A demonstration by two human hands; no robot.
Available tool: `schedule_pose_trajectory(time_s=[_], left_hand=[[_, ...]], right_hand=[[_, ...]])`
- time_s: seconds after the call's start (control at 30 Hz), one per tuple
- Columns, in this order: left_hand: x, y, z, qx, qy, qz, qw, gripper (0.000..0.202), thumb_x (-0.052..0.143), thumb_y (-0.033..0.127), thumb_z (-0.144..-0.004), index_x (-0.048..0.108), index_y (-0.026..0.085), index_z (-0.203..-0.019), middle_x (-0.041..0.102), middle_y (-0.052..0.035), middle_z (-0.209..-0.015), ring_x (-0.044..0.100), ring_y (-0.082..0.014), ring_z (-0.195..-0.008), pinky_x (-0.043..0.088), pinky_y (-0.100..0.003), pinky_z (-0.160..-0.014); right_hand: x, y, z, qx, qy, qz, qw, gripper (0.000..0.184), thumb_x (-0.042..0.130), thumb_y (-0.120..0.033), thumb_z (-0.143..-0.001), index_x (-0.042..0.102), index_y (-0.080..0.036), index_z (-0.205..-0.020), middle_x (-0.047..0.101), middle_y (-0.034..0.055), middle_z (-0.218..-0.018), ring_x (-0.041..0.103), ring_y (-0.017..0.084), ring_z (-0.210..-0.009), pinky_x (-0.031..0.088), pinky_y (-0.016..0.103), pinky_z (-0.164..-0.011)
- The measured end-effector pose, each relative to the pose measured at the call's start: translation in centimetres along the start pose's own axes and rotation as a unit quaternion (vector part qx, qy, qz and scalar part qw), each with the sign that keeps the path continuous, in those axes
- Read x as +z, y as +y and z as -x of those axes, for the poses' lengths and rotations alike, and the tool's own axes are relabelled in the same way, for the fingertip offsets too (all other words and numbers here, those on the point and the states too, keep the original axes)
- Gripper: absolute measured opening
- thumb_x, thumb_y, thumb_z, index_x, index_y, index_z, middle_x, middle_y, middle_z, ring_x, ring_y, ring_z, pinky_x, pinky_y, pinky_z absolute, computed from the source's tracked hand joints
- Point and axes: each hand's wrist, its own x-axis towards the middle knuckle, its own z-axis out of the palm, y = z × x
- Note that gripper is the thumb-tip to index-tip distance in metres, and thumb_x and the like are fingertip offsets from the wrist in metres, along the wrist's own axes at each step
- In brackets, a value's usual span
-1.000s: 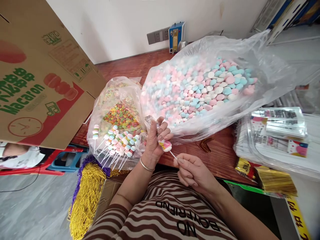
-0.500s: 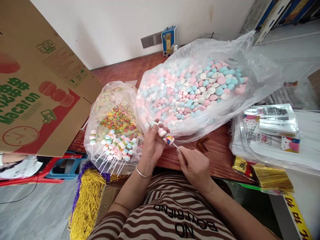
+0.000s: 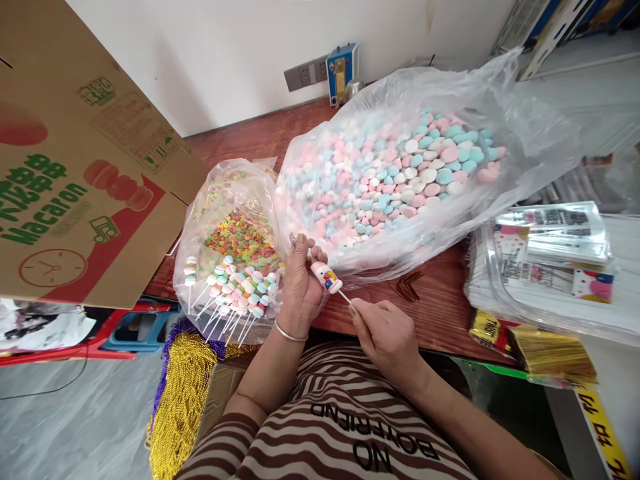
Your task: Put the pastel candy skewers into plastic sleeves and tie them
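My left hand (image 3: 300, 283) is closed round the candy pieces at the top of a thin white stick, a candy skewer (image 3: 327, 279). My right hand (image 3: 383, 333) pinches the lower end of that stick, just below and to the right. Both hands hover over the near edge of the red-brown table (image 3: 430, 293). Right behind them lies a large clear bag of pink, blue and white candies (image 3: 395, 173). Left of my left hand, finished skewers (image 3: 233, 290) lie in a smaller clear bag with colourful ring candies (image 3: 243, 237).
A tilted cardboard box marked Macaron (image 3: 85, 167) fills the left. Stacked clear printed wrappers (image 3: 547, 257) and gold twist ties (image 3: 545, 350) lie at the right. Gold and purple bead strings (image 3: 180, 393) hang below the table's left. A wall socket (image 3: 305, 73) and blue device (image 3: 340, 67) stand behind.
My left hand has shifted its grip up the skewer, where more candy pieces now sit. My right hand moved up closer along the stick.
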Motion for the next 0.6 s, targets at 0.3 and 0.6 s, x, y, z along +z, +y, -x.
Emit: schedule_pose_trajectory(time_s=[0.3, 0.6], left_hand=[[-1.7, -4.4, 3.1, -0.061, -0.115, -0.09, 0.987, 0.043, 0.088, 0.045, -0.074, 0.07, 0.019, -0.103, 0.069, 0.0017, -0.081, 0.067, -0.0102, -0.071, 0.055, -0.022, -0.07], [-3.3, -5.1, 4.2, -0.066, -0.135, -0.2, 0.968, 0.027, 0.083, 0.044, -0.079, 0.08, 0.018, -0.087, 0.079, -0.009, -0.09, 0.072, -0.0269, -0.101, 0.057, -0.036, -0.088]], right_hand=[[1.6, 1.0, -0.3, 0.102, 0.015, -0.006, 0.995, 0.023, 0.045, -0.021, -0.105, 0.063, -0.018, -0.092, 0.068, 0.003, -0.071, 0.059, 0.017, -0.06, 0.041, 0.029, -0.061], [1.9, 1.2, 0.0, 0.164, 0.073, 0.004, 0.984, 0.022, 0.052, -0.025, -0.104, 0.058, -0.016, -0.123, 0.078, 0.0095, -0.096, 0.072, 0.019, -0.07, 0.051, 0.027, -0.061]])
